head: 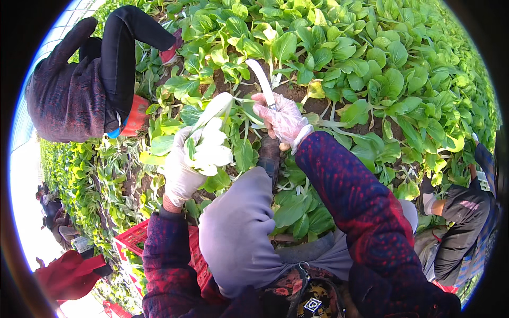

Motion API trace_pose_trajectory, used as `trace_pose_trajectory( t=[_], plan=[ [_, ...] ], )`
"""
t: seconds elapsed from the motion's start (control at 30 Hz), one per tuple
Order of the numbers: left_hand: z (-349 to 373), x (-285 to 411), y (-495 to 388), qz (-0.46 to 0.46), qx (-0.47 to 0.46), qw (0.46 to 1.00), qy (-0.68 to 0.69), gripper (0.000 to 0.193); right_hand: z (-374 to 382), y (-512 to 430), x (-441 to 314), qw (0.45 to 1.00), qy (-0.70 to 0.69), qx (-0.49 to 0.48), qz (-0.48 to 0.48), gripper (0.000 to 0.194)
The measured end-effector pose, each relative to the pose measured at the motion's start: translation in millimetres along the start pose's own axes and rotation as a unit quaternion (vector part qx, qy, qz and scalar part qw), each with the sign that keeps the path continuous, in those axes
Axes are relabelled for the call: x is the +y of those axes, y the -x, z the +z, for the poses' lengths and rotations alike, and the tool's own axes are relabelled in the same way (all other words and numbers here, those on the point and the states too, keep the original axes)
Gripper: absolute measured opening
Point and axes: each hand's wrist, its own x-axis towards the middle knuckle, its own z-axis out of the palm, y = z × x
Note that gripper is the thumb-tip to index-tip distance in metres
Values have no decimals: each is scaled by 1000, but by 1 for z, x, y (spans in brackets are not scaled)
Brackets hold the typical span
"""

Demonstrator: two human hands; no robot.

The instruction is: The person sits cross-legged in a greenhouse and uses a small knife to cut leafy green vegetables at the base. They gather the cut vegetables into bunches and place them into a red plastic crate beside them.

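My left hand, in a thin white glove, grips a harvested bok choy. Its pale base faces right, washed out by sunlight, and the leaves are partly hidden by my hand. My right hand, in a clear plastic glove, is closed around the handle of a knife. The slightly curved blade points up and away from me, apart from the held bok choy. A pale leaf stalk lies between the two hands, and I cannot tell whether the right fingers touch it.
Dense bok choy plants grow ahead and to the right. A red plastic crate with greens stands beside my left forearm. One person bends at the upper left by a red object; another person crouches at the right.
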Motion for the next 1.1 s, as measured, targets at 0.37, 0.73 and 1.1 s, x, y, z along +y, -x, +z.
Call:
trace_pose_trajectory(
  t=[0.37, 0.73, 1.1],
  plan=[
    [-81, 55, 97, 91, 3, 992, -83, 41, 83, 51, -59, 885, 400, -156, -177, 36],
    [-139, 57, 175, -20, -31, 999, 40, 55, 140, 87, -94, 675, 639, -179, -323, 18],
    [-140, 26, 225, -116, 96, 894, 423, 58, 194, 128, -88, 899, 325, -285, -71, 38]
  ],
)
